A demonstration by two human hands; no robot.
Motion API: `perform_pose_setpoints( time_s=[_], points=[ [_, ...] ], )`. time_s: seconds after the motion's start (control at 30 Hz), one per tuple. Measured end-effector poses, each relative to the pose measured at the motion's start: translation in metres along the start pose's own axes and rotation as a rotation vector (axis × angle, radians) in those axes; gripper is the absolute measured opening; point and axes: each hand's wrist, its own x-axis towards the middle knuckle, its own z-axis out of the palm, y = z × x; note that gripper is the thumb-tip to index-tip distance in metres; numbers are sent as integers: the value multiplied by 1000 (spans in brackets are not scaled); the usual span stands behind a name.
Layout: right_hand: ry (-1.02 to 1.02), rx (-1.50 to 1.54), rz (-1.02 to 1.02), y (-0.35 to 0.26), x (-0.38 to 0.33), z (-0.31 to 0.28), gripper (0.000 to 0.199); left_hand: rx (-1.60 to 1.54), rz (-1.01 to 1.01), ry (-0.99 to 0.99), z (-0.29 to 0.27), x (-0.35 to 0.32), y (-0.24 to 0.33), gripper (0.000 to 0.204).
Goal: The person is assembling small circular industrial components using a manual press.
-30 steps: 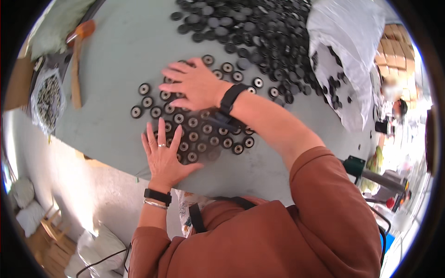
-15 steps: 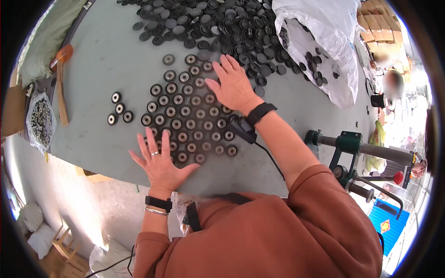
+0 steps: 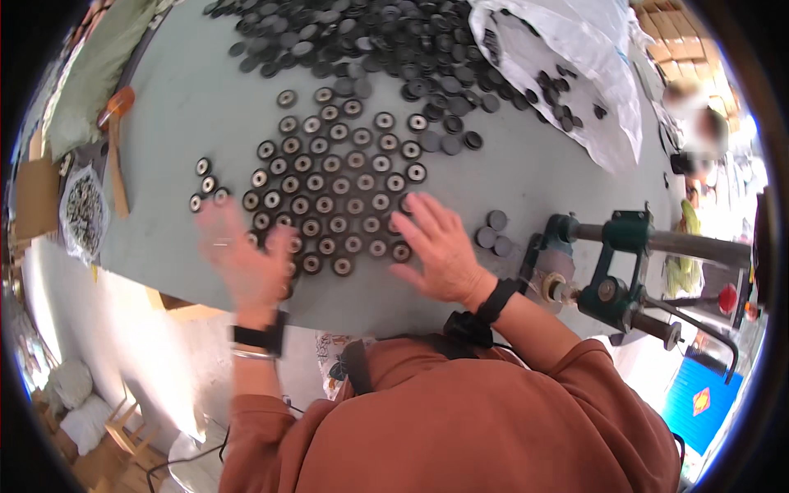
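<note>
Head view shows black wheels point(image 3: 340, 185) left of the green press point(image 3: 606, 289), the right hand point(image 3: 444, 259) nearer it, fingers apart, the blurred left hand point(image 3: 245, 255) farthest from it, thumb spread, where hasty sweeping could scatter wheels.

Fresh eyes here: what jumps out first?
Metal-centred black wheels fill the middle of the table, left hand and right hand at their near side. Beyond them lies a heap of black discs, a white bag to its right. A green machine stands at the right.
</note>
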Motion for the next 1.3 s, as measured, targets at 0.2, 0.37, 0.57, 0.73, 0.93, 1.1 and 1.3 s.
perform_pose_setpoints(
  time_s=[0.2, 0.37, 0.57, 0.73, 0.93, 1.1, 1.3],
  points=[
    [280, 3, 194, 30, 4, -1, 46, -164, -159, 105, 20, 81, -150, 74],
    [419, -140, 470, 98, 30, -15, 43, -204, 5, -260, 17, 112, -109, 62],
    [327, -135, 560, 122, 64, -10, 34, -543, 27, -273, 6, 93, -76, 55],
    [176, -136, 439, 122, 106, -4, 25, -432, -33, -144, -4, 76, -67, 50],
    [174, -131, 361, 140, 111, 2, 17, -453, 112, -91, -1, 56, 28, 33],
    [477, 95, 587, 133, 99, 1, 17, -206, 266, -1, 30, 121, 94, 40],
    [548, 124, 672, 132, 72, -20, 13, 0, 105, -331, 53, 207, 121, 46]
  ],
)
